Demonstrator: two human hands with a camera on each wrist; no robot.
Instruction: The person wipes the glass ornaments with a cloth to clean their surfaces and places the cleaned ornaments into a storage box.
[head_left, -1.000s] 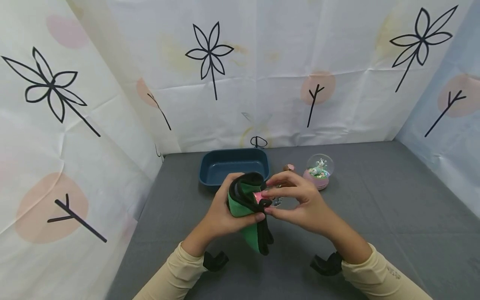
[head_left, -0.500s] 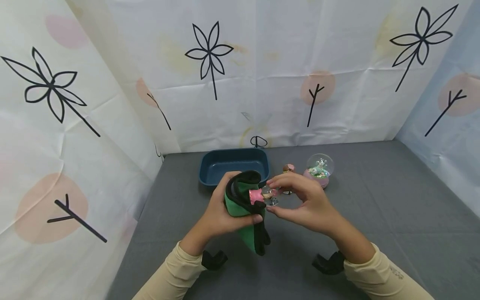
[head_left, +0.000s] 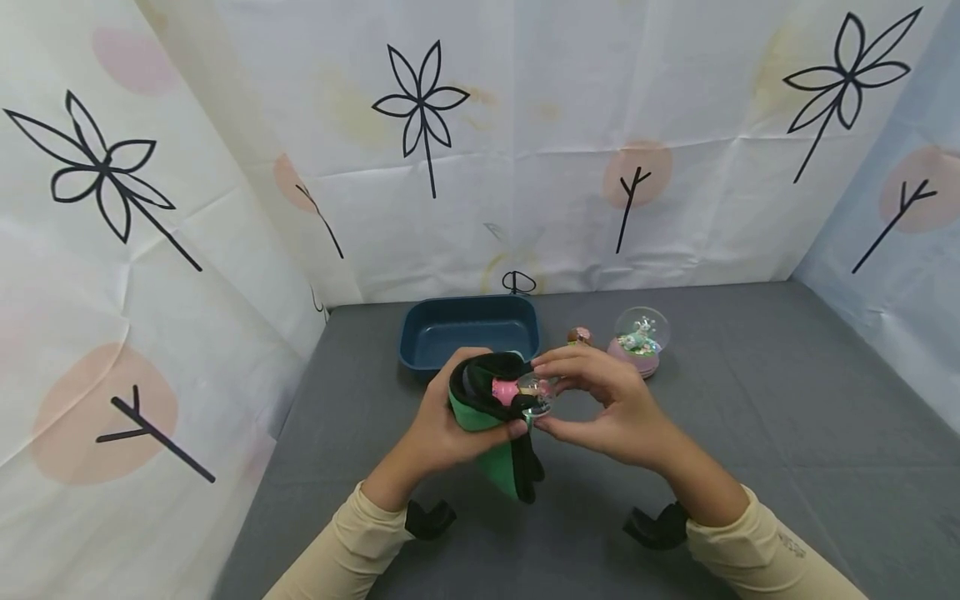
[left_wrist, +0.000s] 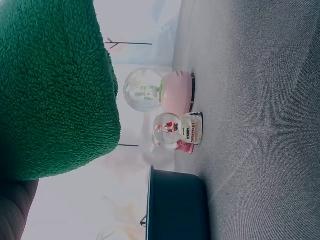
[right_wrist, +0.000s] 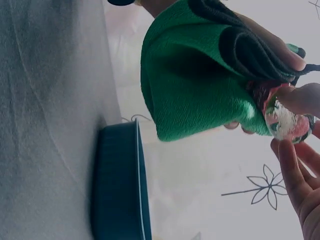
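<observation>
In the head view my left hand (head_left: 442, 429) grips a folded green cloth (head_left: 501, 471) with black edging, bunched around a small snow globe (head_left: 506, 392). The globe lies on its side, its pink base toward the cloth and its clear dome facing right. My right hand (head_left: 611, 404) holds that dome between thumb and fingers. From the right wrist, the fingertips sit on the glass dome (right_wrist: 286, 122), while the green cloth (right_wrist: 195, 100) wraps near the base. The cloth (left_wrist: 55, 90) hides most of my left hand in the left wrist view.
A dark blue basin (head_left: 408, 354) stands at the back of the grey-covered table. Right of it are a small Christmas snow globe (left_wrist: 192, 129), partly hidden in the head view, and a larger snow globe (head_left: 636, 360) on a pink base. Patterned white sheets (head_left: 525, 208) surround the table.
My right fingers have shifted from the globe's pink part to its dome, so more of the globe shows. The globe has turned slightly in the cloth. My left hand keeps its grip.
</observation>
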